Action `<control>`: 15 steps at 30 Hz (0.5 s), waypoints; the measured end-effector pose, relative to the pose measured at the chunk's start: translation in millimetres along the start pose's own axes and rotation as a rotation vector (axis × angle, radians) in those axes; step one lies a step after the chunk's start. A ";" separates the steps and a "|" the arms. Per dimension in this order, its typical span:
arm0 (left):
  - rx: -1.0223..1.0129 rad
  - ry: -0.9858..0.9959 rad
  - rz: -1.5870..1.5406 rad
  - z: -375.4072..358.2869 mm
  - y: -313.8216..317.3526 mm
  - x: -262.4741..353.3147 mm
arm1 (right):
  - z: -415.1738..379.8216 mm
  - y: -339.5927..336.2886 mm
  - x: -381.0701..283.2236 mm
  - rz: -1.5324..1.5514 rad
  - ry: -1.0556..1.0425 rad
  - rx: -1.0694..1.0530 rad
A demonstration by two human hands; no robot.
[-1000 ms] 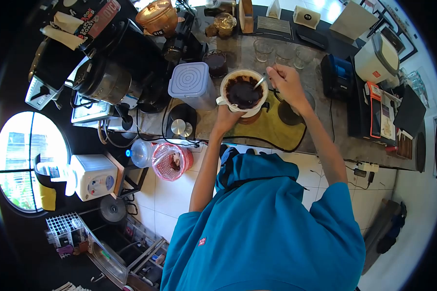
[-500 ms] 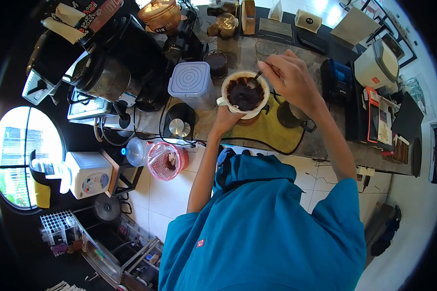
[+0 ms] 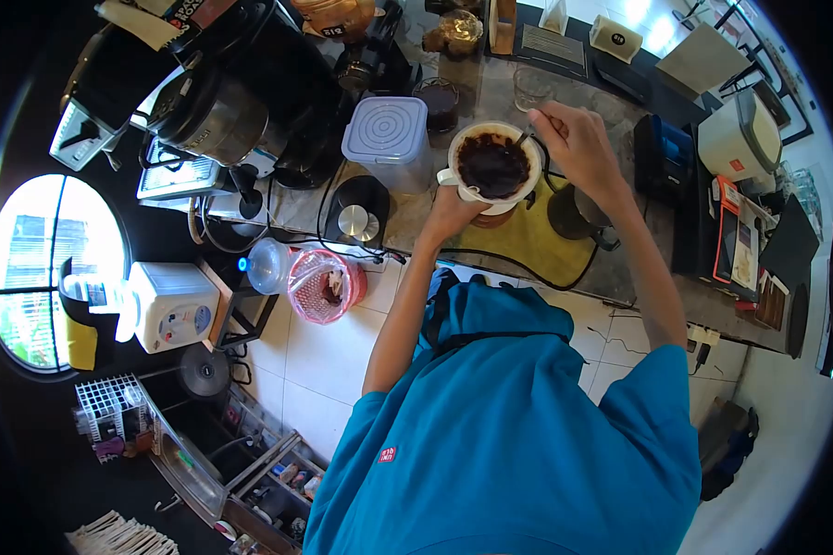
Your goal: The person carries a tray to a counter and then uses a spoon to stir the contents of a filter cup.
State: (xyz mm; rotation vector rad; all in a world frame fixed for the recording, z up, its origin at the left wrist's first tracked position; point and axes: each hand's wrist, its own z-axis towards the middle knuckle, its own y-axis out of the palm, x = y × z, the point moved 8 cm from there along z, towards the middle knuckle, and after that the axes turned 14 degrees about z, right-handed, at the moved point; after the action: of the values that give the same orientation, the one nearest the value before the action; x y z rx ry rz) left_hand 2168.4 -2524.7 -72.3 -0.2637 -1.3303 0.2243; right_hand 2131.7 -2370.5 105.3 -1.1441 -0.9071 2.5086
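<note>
A white coffee dripper [image 3: 457, 189] lined with a filter is full of dark wet coffee grounds [image 3: 493, 168]. My left hand [image 3: 453, 213] is closed around its handle side; some of the fingers are hidden below it. Over the far right rim, my right hand [image 3: 576, 146] pinches a small spoon [image 3: 523, 140], whose lower end dips into the grounds. Beneath the dripper a brownish base [image 3: 493, 220] shows in part, standing on a yellow-green cloth [image 3: 518, 259]. Just right of it on the cloth is a dark pitcher [image 3: 576, 215].
A lidded plastic container [image 3: 387, 139] stands left of the dripper, with a dark-filled glass [image 3: 437, 100] behind it. A clear glass [image 3: 532, 88] is beyond my right hand. A coffee machine [image 3: 213, 116] fills the far left; a black printer [image 3: 665, 157] stands right. A pink bin [image 3: 324, 287] is on the floor.
The spoon's bowl, visible above the grounds before, is now sunk into them. My right hand keeps its pinch, my left its hold. The whole view has shifted slightly.
</note>
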 end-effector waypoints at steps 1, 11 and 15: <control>0.012 -0.007 0.006 -0.5 -1.0 2.3 | -5.6 2.2 19.4 0.059 0.125 0.022; 0.008 0.052 -0.028 0.4 -0.7 3.1 | -40.4 23.2 84.4 0.589 0.483 0.196; -0.105 -0.051 0.011 0.0 6.0 -1.5 | -35.7 12.7 76.0 0.618 0.458 0.212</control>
State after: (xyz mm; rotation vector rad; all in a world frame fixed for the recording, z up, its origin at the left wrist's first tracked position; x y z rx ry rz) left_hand 2168.0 -2519.5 -75.7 -0.3561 -1.3936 0.1717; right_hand 2108.3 -2330.7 34.1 -2.0390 -0.1705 2.4849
